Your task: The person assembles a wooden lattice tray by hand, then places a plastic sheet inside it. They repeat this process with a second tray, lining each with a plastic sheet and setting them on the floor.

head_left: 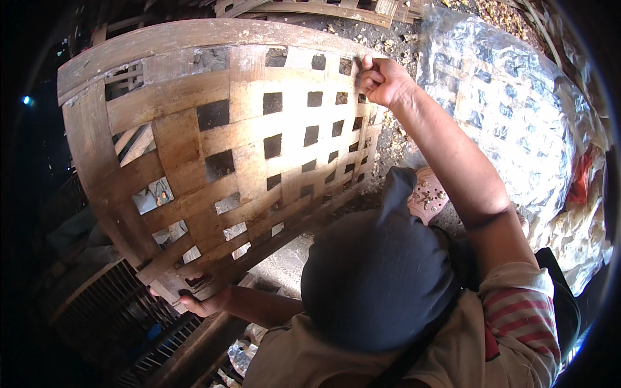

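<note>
A large open-weave bamboo basket (213, 142) with square gaps is tipped on its side in front of me. My right hand (383, 81) is closed on its far rim at the upper right, the arm stretched out. At the lower left, my left hand (197, 299) grips the basket's near edge from underneath, fingers curled around a strip. A dark cloth head covering (375, 278) fills the lower middle and hides part of the ground below the basket.
A second woven basket wrapped in clear plastic sheet (511, 110) sits at the right. A brown sandal (427, 197) lies beside the dark cloth. A slatted wooden crate (123, 310) stands at the lower left. Wooden planks (310, 10) and debris lie on the ground beyond.
</note>
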### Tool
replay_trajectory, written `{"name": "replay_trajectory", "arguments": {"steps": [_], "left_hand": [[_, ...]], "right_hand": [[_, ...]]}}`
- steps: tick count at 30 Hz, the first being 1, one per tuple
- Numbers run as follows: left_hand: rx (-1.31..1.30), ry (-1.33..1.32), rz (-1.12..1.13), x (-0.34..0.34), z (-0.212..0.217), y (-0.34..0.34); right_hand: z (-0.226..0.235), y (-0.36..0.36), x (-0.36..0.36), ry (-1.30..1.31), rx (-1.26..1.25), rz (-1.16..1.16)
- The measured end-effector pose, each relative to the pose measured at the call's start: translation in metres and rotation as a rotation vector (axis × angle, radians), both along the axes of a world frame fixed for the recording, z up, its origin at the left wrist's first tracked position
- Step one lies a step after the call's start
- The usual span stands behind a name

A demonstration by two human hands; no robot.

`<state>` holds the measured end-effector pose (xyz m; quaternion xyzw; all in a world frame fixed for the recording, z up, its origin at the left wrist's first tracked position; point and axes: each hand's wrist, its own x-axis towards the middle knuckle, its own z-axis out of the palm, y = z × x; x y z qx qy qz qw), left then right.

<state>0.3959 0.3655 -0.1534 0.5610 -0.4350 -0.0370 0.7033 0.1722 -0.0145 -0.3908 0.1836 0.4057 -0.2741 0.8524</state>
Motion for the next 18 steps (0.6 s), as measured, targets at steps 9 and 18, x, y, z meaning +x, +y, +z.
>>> {"name": "replay_trajectory", "arguments": {"steps": [9,18], "left_hand": [[-0.073,0.049,0.038,0.002,-0.005,0.009],[-0.076,0.111,-0.152,0.004,-0.007,0.011]], "right_hand": [[-0.022,0.015,0.032,0.039,0.002,-0.108],[-0.011,0.031,0.032,0.589,-0.362,-0.033]]}}
